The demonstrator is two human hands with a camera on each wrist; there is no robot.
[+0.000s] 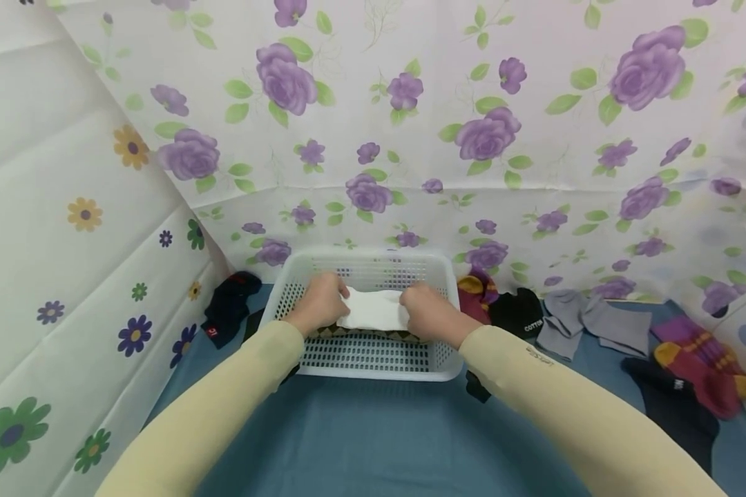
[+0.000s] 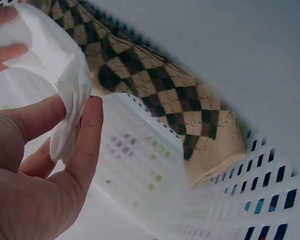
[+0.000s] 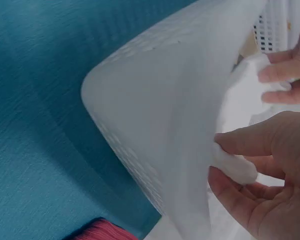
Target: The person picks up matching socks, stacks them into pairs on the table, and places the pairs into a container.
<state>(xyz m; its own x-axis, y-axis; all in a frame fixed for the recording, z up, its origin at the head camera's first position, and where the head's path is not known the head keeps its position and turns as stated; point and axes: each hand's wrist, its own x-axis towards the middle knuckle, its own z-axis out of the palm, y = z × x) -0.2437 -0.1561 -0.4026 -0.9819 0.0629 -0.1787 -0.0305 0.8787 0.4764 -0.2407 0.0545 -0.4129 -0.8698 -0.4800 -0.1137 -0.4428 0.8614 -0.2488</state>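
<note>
Both hands hold a folded white sock (image 1: 375,310) stretched between them, inside the white plastic basket (image 1: 373,376). My left hand (image 1: 320,302) pinches its left end between thumb and fingers, as the left wrist view shows. At the other end my right hand (image 1: 432,314) grips the sock (image 3: 235,165) with thumb and fingers. Beneath the white sock lies a tan and dark checkered sock (image 2: 160,90), stretched out in the basket. In the head view most of that checkered sock is hidden.
Dark socks (image 1: 231,300) lie left of the basket. To its right are a red, purple and yellow sock (image 1: 472,297), a black sock (image 1: 516,314), grey socks (image 1: 597,321), another colourful pair (image 1: 705,359) and a dark sock (image 1: 674,407). Floral sheets (image 1: 373,124) enclose the blue surface (image 1: 373,435).
</note>
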